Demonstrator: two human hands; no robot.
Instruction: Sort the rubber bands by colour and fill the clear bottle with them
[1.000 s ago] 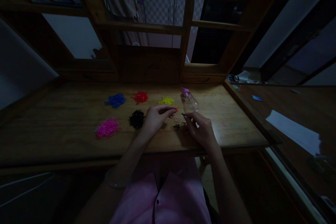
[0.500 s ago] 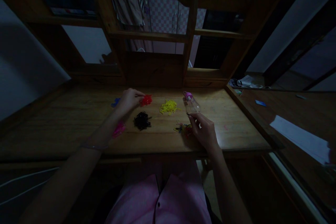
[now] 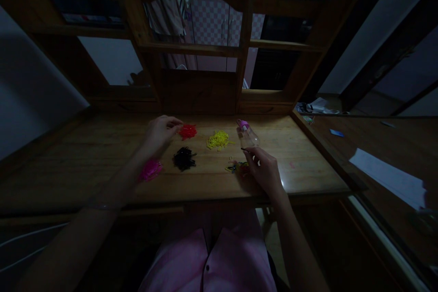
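Note:
My left hand (image 3: 159,136) is just left of a pile of small red bands (image 3: 188,131), thumb and forefinger slightly parted, with nothing visible between them. Pinched in the fingertips of my right hand (image 3: 263,166) is a small black band (image 3: 244,149). Under and beside that hand lies a mixed heap of coloured bands (image 3: 236,167), partly covered. A yellow pile (image 3: 218,140) sits mid-table, a black pile (image 3: 184,158) nearer me, and a pink pile (image 3: 150,170) by my left forearm. Behind my right hand lies a clear bottle with a pink top (image 3: 243,125).
The wooden desk (image 3: 205,187) has a shelf frame (image 3: 191,49) along its back. A single pale band (image 3: 231,158) lies near the mixed heap. On the surface at right are white paper (image 3: 388,178) and a small blue card (image 3: 336,132).
My left hand has drawn back slightly left from the red pile, its fingers loosening. The blue pile is now hidden behind it. My right hand stays nearly still with the black band.

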